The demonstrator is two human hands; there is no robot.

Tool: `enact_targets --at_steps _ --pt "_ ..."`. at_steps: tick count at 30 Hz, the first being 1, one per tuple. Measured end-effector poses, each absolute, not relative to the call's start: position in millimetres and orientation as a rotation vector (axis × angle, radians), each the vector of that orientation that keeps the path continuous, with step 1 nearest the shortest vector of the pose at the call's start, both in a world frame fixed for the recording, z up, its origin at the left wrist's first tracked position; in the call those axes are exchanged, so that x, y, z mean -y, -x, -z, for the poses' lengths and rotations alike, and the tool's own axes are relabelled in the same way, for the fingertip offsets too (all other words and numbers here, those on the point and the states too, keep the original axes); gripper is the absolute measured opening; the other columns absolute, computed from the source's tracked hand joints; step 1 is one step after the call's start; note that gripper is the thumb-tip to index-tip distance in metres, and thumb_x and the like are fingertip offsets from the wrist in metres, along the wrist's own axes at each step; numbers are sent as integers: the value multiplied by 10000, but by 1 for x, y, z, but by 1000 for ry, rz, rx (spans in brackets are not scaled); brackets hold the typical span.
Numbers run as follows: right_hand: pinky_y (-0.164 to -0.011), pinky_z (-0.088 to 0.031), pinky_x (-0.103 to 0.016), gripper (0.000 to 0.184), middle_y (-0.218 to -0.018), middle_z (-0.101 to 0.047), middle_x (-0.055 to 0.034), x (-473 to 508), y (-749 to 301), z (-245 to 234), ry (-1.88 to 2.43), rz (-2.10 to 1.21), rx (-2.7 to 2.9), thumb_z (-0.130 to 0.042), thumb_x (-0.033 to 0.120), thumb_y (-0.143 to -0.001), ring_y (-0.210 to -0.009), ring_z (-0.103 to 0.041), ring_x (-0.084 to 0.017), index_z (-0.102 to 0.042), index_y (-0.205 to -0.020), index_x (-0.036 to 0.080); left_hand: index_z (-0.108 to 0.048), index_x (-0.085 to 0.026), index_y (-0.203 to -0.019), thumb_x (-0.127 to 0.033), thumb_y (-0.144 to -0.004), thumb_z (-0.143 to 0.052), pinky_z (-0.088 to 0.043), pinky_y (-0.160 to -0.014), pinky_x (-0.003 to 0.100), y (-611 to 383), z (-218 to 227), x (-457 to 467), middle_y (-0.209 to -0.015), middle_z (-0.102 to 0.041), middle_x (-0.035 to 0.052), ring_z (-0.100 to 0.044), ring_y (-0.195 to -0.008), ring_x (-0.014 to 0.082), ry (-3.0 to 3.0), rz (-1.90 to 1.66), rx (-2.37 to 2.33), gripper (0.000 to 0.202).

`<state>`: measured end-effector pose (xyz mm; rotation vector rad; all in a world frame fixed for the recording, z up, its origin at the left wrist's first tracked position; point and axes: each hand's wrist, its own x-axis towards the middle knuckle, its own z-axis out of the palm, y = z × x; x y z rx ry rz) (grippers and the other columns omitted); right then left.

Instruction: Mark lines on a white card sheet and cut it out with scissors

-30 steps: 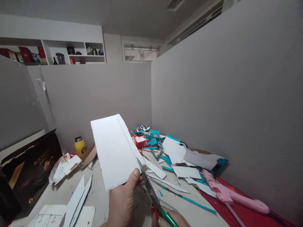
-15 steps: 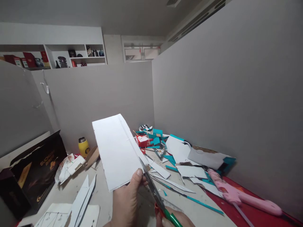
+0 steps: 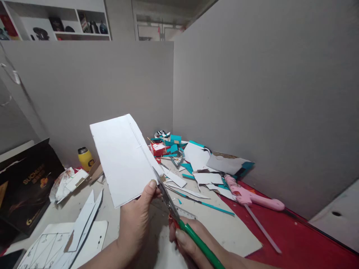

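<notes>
My left hand (image 3: 137, 215) grips the lower edge of a white cardboard sheet (image 3: 120, 160), thumb on top. A pencil line runs along the sheet's right side. In my right hand (image 3: 193, 239) is a pair of scissors (image 3: 168, 200) with green and red handles. Their blades lie at the sheet's lower right edge, close to the left thumb, along the drawn line. How far the blades are apart I cannot tell. Under the hands, a clear ruler (image 3: 183, 213) lies partly hidden on the work board.
Cardboard scraps (image 3: 207, 177) in white and teal lie at the right and back. A pink glue gun (image 3: 252, 196) rests on the red tabletop (image 3: 297, 239). At left are a yellow bottle (image 3: 85, 160), a black box (image 3: 28, 186) and a drawn-on sheet (image 3: 95, 231). Grey partitions (image 3: 252, 93) stand behind.
The view has tilted down and shifted right, so more red table shows and more of the right hand and green handle. Sheet and scissors keep nearly the same position relative to each other.
</notes>
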<state>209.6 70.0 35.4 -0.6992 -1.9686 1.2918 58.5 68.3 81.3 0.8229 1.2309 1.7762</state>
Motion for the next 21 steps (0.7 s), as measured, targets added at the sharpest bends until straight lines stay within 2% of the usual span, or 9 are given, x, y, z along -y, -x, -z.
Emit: enact_targets --at_steps 2,7,19,21 --pt "-584 -388 -248 560 -662 -394 24 -67 -210 -36 703 -1294 1969 -338 708 -906 -611 -363 -125 -467 -735 190 -766 -135 -754 -427 -679 -800 -530 -846 401 -58 -80 -69 -710 -749 73 -696 -729 221 -845 -1758 -1222 303" --pt "-509 -339 -226 543 -620 -395 37 -58 -209 -39 779 -1380 1884 -301 680 -937 -564 -353 -112 -482 -807 184 -750 -140 -695 -422 -697 -787 -526 -850 389 -57 -78 -70 -689 -740 70 -694 -736 217 -857 -1752 -1211 285" --pt "-553 -388 -249 568 -653 -423 23 -54 -207 -44 787 -1333 1850 -296 704 -922 -585 -403 -123 -478 -783 184 -734 -139 -660 -412 -701 -783 -532 -826 376 -58 -78 -69 -677 -732 69 -684 -712 206 -863 -1735 -1176 280" --pt "-518 -378 -237 561 -640 -424 25 -57 -209 -43 761 -1353 1889 -302 698 -925 -562 -404 -118 -482 -781 186 -735 -141 -676 -403 -704 -781 -534 -822 374 -58 -78 -70 -675 -730 63 -680 -697 198 -861 -1736 -1169 267"
